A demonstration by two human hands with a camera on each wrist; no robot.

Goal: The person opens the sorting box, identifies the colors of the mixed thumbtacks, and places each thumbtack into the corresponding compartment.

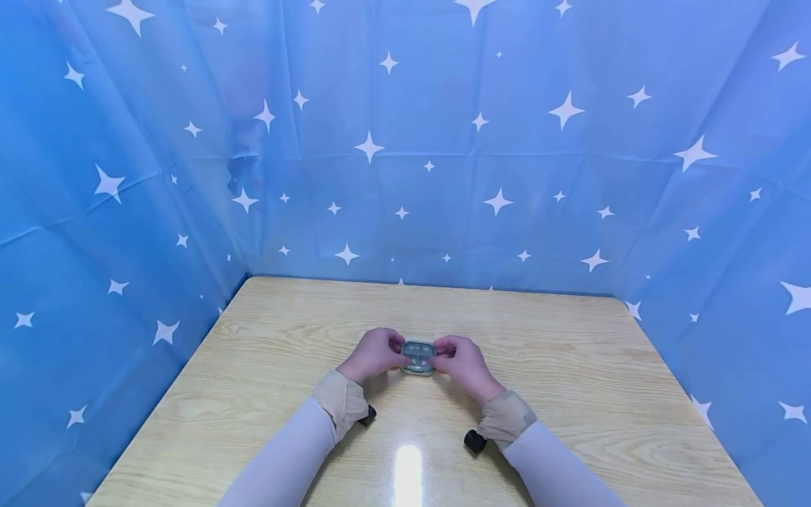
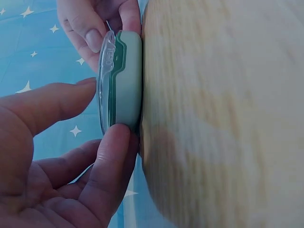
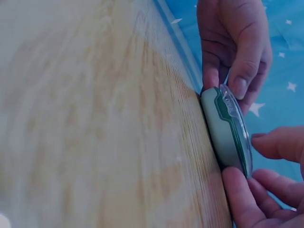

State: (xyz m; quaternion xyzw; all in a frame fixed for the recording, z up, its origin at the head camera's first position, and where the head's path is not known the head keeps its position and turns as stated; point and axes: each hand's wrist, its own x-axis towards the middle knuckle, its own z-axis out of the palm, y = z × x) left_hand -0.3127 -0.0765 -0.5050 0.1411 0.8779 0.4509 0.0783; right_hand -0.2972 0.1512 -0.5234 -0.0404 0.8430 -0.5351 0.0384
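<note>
A small green pill box with a clear lid lies flat on the wooden table, several compartments showing through the lid. My left hand grips its left side; in the left wrist view the thumb is at the lid's edge and a fingertip touches the pale green side wall. From the right, my right hand holds the opposite side with curled fingers, its thumb near the clear lid. The lid appears down on the base. What lies inside the compartments is too small to tell.
The light wood table reaches back to a blue curtain with white stars, which also hangs along both sides. A bright light reflection shows near the front. Each wrist carries a strapped black camera.
</note>
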